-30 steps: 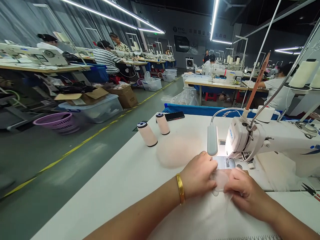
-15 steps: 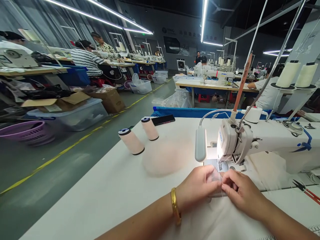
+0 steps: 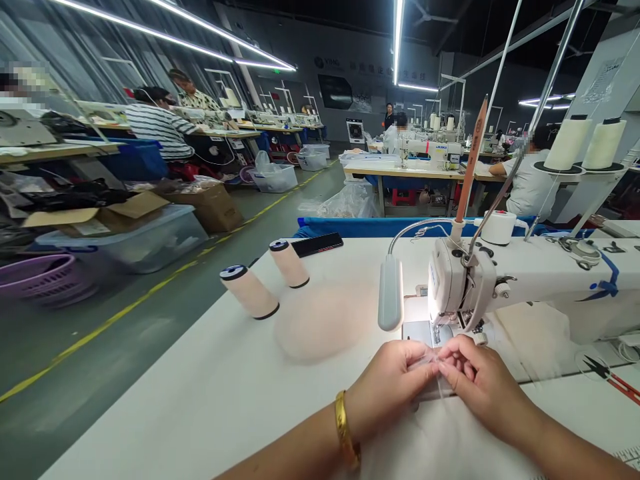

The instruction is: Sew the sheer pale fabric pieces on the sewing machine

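Thin, sheer whitish fabric (image 3: pixel 424 427) hangs from my fingers over the front of the sewing table. My left hand (image 3: pixel 395 373), with a gold bangle (image 3: pixel 345 430) at the wrist, pinches a gathered bit of it. Against those fingertips, my right hand (image 3: pixel 475 373) pinches the same fabric between thumb and forefinger. Both hands are just in front of the needle and presser foot (image 3: pixel 438 332) of a white sewing machine (image 3: pixel 450 283). The exact edge between the fingertips is too small to make out.
Two peach thread cones (image 3: pixel 250 292) and a black phone (image 3: pixel 318 245) lie on the white table left of the machine, near a sheer peach fabric piece (image 3: pixel 320 320). A grey lamp (image 3: pixel 390 293) hangs beside the needle. Red-handled snips (image 3: pixel 613 378) lie right. Co-workers sit at machines beyond.
My hands have drawn closer together, fingertips now meeting on the fabric. The right hand has shifted slightly left. The whole view has turned a little.
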`<state>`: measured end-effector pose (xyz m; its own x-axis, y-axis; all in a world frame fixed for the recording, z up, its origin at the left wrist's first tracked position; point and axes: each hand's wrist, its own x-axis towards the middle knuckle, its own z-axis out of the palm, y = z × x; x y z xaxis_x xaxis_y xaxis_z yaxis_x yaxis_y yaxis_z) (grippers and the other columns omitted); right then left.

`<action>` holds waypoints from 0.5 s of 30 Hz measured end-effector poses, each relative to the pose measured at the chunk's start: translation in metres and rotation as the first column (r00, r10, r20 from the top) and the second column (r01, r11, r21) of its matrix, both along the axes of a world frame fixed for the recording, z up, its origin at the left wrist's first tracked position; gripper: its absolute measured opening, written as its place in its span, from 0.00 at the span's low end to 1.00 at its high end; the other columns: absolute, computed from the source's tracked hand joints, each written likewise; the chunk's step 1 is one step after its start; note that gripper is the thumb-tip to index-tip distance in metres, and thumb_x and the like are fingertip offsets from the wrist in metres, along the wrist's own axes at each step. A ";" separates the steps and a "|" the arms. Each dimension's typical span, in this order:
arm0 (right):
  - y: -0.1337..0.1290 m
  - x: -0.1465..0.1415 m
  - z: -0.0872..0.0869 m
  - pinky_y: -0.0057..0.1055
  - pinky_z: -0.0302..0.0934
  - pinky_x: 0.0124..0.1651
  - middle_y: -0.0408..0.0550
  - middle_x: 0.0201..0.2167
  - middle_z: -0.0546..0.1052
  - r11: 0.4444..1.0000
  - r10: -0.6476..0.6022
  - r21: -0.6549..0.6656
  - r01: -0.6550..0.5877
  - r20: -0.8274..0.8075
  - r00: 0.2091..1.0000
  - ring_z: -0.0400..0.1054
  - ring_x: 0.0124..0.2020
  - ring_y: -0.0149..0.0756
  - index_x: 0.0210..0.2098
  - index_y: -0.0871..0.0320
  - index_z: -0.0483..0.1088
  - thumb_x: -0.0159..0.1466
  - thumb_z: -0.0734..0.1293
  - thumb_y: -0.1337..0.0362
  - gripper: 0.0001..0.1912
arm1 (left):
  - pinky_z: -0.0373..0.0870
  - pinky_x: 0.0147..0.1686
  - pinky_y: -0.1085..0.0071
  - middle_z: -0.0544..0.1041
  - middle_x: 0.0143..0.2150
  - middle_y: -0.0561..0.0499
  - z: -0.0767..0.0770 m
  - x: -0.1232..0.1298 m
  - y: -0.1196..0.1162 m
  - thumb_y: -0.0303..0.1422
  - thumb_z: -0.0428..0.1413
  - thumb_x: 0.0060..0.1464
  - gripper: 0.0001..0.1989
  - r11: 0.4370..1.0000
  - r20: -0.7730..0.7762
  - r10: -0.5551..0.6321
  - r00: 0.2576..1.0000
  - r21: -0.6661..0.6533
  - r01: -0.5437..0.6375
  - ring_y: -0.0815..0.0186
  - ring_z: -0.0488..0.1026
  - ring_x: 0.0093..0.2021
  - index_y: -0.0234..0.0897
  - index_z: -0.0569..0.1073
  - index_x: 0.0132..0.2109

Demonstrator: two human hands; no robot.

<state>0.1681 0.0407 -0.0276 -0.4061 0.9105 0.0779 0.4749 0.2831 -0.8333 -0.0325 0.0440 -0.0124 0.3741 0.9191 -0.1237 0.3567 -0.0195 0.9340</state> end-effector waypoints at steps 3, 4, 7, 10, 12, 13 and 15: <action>0.001 -0.001 -0.003 0.31 0.54 0.32 0.40 0.27 0.72 0.999 -0.001 0.038 0.001 -0.005 1.000 0.64 0.29 0.36 0.37 0.52 0.70 0.71 0.63 0.60 0.06 | 0.61 0.30 0.72 0.74 0.28 0.53 -0.001 0.001 -0.001 0.45 0.55 0.58 0.18 1.000 -0.027 -0.012 1.000 0.013 0.012 0.65 0.66 0.31 0.34 0.80 0.35; 0.001 -0.001 -0.004 0.30 0.53 0.32 0.39 0.26 0.72 0.999 -0.001 0.052 0.002 -0.008 1.000 0.63 0.29 0.35 0.36 0.52 0.69 0.71 0.63 0.60 0.07 | 0.61 0.31 0.72 0.74 0.29 0.52 -0.002 0.002 -0.002 0.44 0.54 0.59 0.18 1.000 -0.036 -0.019 0.999 0.021 0.019 0.65 0.67 0.31 0.34 0.81 0.35; 0.001 -0.001 -0.006 0.30 0.53 0.31 0.38 0.25 0.71 0.995 0.010 0.101 -0.009 -0.015 1.000 0.63 0.27 0.35 0.35 0.52 0.66 0.71 0.61 0.61 0.08 | 0.61 0.30 0.71 0.73 0.28 0.52 -0.002 0.004 -0.005 0.42 0.52 0.60 0.18 0.997 -0.075 -0.023 0.997 0.068 0.028 0.65 0.66 0.31 0.35 0.81 0.35; 0.002 -0.001 -0.007 0.29 0.52 0.30 0.37 0.24 0.69 0.984 0.012 0.181 -0.011 -0.002 1.000 0.62 0.26 0.34 0.34 0.52 0.65 0.72 0.60 0.61 0.09 | 0.59 0.29 0.71 0.69 0.26 0.54 -0.001 0.006 -0.007 0.43 0.53 0.59 0.17 0.991 -0.121 0.036 0.992 0.129 -0.020 0.66 0.63 0.29 0.36 0.79 0.34; 0.002 -0.001 -0.008 0.29 0.52 0.30 0.37 0.23 0.68 0.976 0.008 0.219 -0.009 0.005 1.000 0.61 0.25 0.34 0.34 0.52 0.65 0.72 0.60 0.61 0.09 | 0.59 0.30 0.71 0.69 0.26 0.55 -0.001 0.006 -0.007 0.43 0.54 0.58 0.15 0.987 -0.116 0.071 0.991 0.150 -0.053 0.65 0.63 0.29 0.37 0.78 0.35; 0.002 -0.001 -0.008 0.29 0.52 0.29 0.37 0.23 0.68 0.973 0.009 0.230 -0.010 0.005 1.000 0.61 0.25 0.33 0.34 0.52 0.64 0.72 0.59 0.62 0.09 | 0.60 0.30 0.71 0.69 0.27 0.55 -0.001 0.006 -0.007 0.42 0.54 0.57 0.14 0.987 -0.106 0.079 0.991 0.150 -0.062 0.65 0.64 0.29 0.37 0.78 0.35; 0.001 -0.001 -0.008 0.29 0.52 0.29 0.37 0.23 0.67 0.972 0.015 0.236 -0.015 0.004 1.000 0.61 0.24 0.33 0.34 0.52 0.64 0.72 0.59 0.62 0.09 | 0.60 0.30 0.71 0.68 0.27 0.55 -0.002 0.005 -0.007 0.41 0.54 0.56 0.13 0.987 -0.089 0.089 0.992 0.138 -0.077 0.65 0.64 0.29 0.37 0.77 0.34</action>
<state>0.1674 0.0418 -0.0351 -0.4200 0.8601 0.2895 0.4706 0.4791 -0.7409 -0.0274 0.0373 -0.0145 0.2883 0.9571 -0.0284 0.4490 -0.1089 0.8869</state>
